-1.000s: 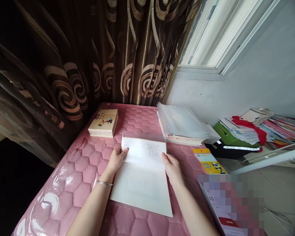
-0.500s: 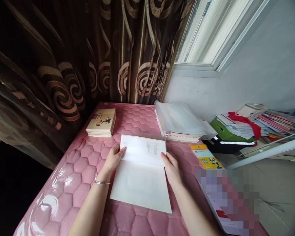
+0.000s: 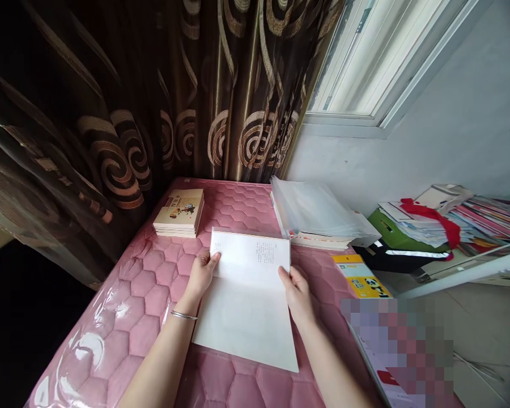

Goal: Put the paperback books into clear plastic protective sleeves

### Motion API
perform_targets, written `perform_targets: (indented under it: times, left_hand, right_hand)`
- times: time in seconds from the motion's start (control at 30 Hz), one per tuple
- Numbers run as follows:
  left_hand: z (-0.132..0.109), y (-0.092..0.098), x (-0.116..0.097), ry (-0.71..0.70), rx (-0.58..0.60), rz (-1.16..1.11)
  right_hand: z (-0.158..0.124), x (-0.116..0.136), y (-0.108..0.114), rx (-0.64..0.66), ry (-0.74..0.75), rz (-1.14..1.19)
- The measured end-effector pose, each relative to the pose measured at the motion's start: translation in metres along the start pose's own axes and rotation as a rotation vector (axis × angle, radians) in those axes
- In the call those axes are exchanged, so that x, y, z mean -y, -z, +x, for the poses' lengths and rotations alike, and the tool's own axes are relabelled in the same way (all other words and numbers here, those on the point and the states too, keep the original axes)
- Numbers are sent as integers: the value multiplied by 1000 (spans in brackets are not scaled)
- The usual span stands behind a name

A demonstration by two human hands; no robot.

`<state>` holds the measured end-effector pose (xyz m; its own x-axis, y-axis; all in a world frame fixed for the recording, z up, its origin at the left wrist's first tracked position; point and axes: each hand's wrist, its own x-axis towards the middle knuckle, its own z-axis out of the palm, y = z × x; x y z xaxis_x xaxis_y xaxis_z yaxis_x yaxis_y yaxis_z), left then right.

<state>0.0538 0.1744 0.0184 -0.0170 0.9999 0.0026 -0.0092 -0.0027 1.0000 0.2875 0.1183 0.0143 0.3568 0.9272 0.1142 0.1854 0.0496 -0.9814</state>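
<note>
An open book (image 3: 249, 306) lies in front of me, its far page printed with small text and its near side blank and pale. My left hand (image 3: 203, 272) grips the book's left edge, thumb on top of the printed page. On the opposite edge my right hand (image 3: 296, 286) does the same, thumb pressed on the page and fingers along the side. Clear film shows along the book's far edge. The undersides of both hands' fingers are partly hidden.
Pink quilted padding (image 3: 153, 306) under clear plastic covers the surface. A stack of books (image 3: 179, 212) stands far left. Clear plastic sheets (image 3: 318, 209) cover thick books at the far right. Nearer lie a yellow book (image 3: 368, 283) and a partly blurred flat item (image 3: 382, 351).
The camera view has shifted slightly. Both hands keep their hold on the open book, whose far part looks tilted up a little more.
</note>
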Motion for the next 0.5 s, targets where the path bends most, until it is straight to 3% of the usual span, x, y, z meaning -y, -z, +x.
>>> perform_targets:
  times: [0.1, 0.33, 0.5]
  left_hand:
    - [1, -1, 2, -25, -22, 23]
    - [3, 0, 9, -23, -62, 50]
    - [-3, 11, -3, 97, 193, -90]
  right_hand:
    - [0, -5, 3, 35, -31, -23]
    - [5, -13, -4, -54, -9, -83]
    - [6, -19, -3, -31, -15, -39]
